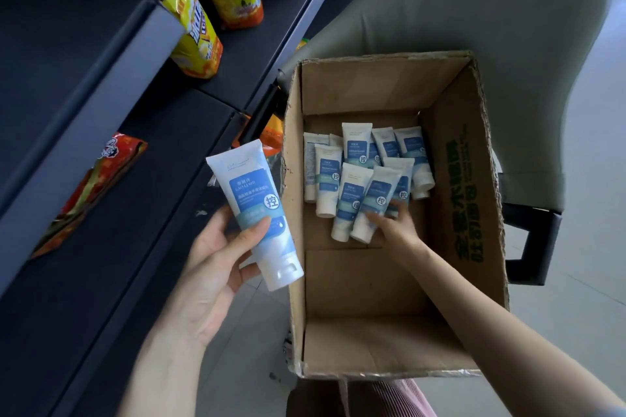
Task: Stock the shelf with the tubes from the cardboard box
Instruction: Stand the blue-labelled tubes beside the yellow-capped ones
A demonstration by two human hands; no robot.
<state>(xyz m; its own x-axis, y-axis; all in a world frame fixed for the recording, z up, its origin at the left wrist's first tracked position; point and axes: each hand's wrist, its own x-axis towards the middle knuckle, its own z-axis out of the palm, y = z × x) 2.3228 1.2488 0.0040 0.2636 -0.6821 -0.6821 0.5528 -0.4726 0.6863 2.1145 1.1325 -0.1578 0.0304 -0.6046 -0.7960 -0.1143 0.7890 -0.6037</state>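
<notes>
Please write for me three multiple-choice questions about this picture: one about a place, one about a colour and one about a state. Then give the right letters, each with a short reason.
1. Where is the right hand?
A on a door handle
B inside the cardboard box, at the tubes
C in a drawer

2. What colour is the label on the tube held outside the box?
A red
B green
C blue

3. What is the left hand doing?
A gripping one tube
B hanging empty
C lying flat on a table

Answers:
1 B, its fingers reach the tubes on the box floor.
2 C, a blue panel on white.
3 A, fingers and thumb curl round it.
</notes>
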